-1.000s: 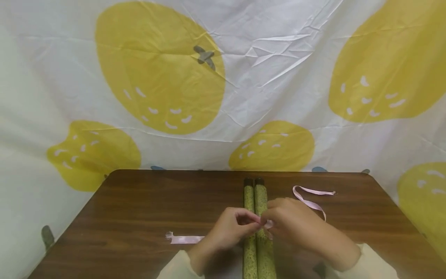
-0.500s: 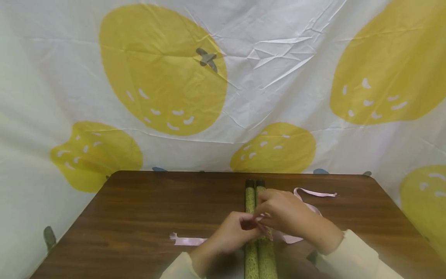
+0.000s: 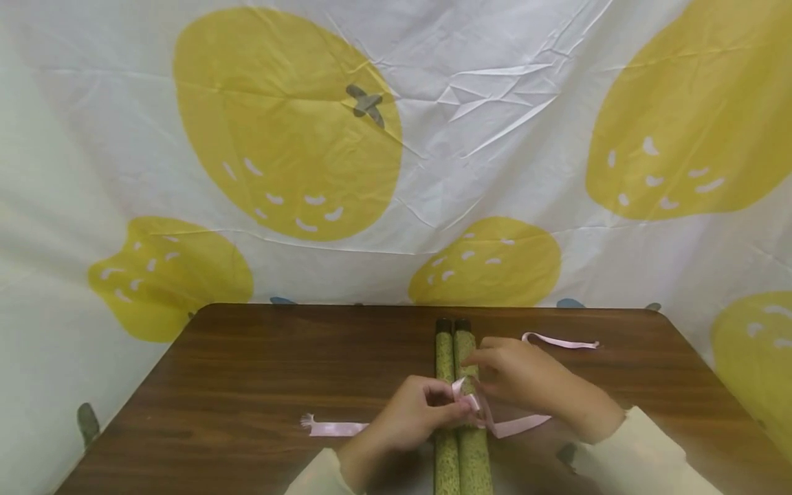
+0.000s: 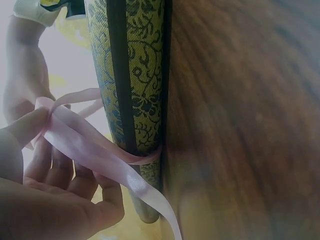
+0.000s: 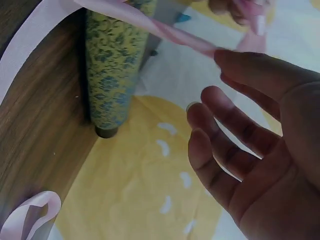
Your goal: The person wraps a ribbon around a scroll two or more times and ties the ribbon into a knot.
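Note:
Two rolled sides of a green-gold patterned scroll [image 3: 445, 454] with dark end knobs lie side by side, pointing away from me. A pink ribbon [image 4: 105, 155] goes round them. My left hand [image 3: 411, 416] pinches a loop of this ribbon between thumb and fingers over the rolls; the left wrist view shows its folds under the thumb [image 4: 32, 125]. Above and to the right, my right hand [image 3: 526, 378] has its thumb and forefinger tips at a stretched length of the same ribbon [image 5: 175, 35], other fingers loosely bent.
The brown wooden table [image 3: 260, 371] bears a frayed ribbon end [image 3: 334, 428] on the left and another ribbon end [image 3: 563, 342] at the back right. Behind the table hangs a white cloth [image 3: 433, 179] with yellow fruit prints.
Both hands worked close together at the ribbon; my right hand has since drawn off to the right. A ribbon loop now shows at my left fingertips, and the right-hand tail has shifted nearer.

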Action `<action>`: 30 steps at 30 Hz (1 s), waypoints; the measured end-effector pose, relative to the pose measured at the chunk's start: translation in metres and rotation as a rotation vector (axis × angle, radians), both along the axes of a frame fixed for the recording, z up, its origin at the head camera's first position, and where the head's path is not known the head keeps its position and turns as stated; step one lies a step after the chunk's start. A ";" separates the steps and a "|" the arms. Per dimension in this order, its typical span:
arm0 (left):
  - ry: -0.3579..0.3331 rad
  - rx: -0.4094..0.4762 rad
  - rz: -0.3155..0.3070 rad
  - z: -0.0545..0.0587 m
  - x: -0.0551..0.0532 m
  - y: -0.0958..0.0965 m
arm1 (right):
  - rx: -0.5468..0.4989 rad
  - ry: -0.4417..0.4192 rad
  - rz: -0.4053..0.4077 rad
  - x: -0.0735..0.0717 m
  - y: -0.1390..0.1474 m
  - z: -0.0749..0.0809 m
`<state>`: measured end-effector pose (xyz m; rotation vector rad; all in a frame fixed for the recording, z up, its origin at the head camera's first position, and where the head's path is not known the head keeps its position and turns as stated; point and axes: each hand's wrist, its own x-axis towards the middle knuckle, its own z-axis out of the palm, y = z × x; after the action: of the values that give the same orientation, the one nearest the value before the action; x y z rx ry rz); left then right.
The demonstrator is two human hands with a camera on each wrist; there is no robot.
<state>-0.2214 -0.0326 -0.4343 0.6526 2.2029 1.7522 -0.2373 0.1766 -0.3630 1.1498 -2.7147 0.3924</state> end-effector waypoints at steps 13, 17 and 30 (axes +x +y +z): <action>0.007 -0.021 0.004 -0.002 -0.002 0.000 | -0.287 -0.138 0.110 0.025 0.004 -0.020; 0.007 -0.013 -0.003 -0.002 0.000 0.001 | -0.328 -0.181 0.108 0.025 0.004 -0.027; 0.022 0.009 -0.019 -0.002 0.000 0.000 | -0.448 -0.229 0.138 0.023 0.001 -0.038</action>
<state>-0.2216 -0.0327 -0.4359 0.6958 2.1972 1.7555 -0.2143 0.1776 -0.4007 1.2176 -2.5304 1.1472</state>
